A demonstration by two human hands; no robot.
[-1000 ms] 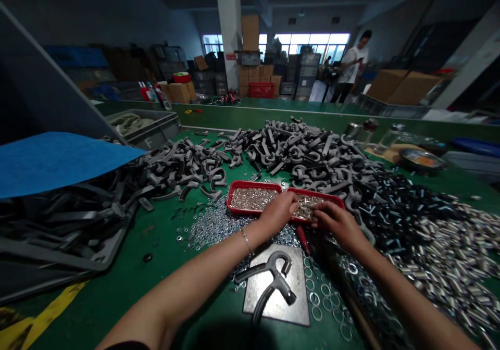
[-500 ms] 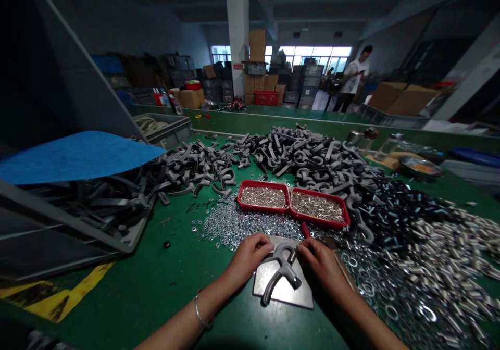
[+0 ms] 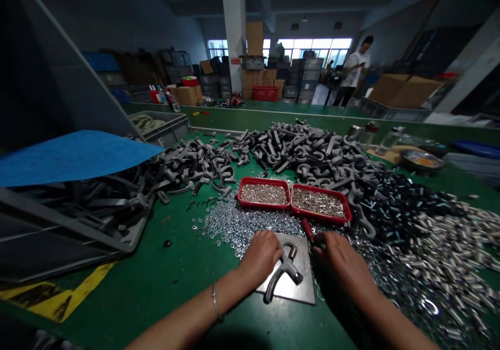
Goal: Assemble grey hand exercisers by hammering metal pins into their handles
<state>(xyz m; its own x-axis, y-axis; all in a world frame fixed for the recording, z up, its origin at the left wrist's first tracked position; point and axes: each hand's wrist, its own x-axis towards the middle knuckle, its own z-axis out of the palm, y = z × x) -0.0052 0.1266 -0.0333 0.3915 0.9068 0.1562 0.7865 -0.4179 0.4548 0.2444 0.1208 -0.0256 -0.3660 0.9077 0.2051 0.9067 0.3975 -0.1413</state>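
Note:
On a square metal plate [image 3: 300, 291] lies a grey hooked plastic handle [image 3: 288, 268] with a curved leg. A small metal cylinder [image 3: 293, 251] sits in the opening of its hook. My left hand [image 3: 262, 254] is closed at the handle's left side, its fingertips on the part. To the right of the plate, my right hand [image 3: 340, 259] is curled downward, with something dark beneath its fingers that I cannot make out. Just beyond those fingers lies a red tool handle [image 3: 308, 230].
Two red trays [image 3: 289, 208] of small metal pieces stand behind the plate, amid scattered nuts [image 3: 222, 222]. Grey handles [image 3: 304, 149] are heaped behind. Metal sleeves [image 3: 449, 251] and rings cover the right side. A grey crate [image 3: 133, 235] stands left. A person [image 3: 354, 71] stands far back.
My left hand has shifted right and closed at the grey handle. My right hand has left the plate's edge for the right, covering a wooden shaft that showed beside it before.

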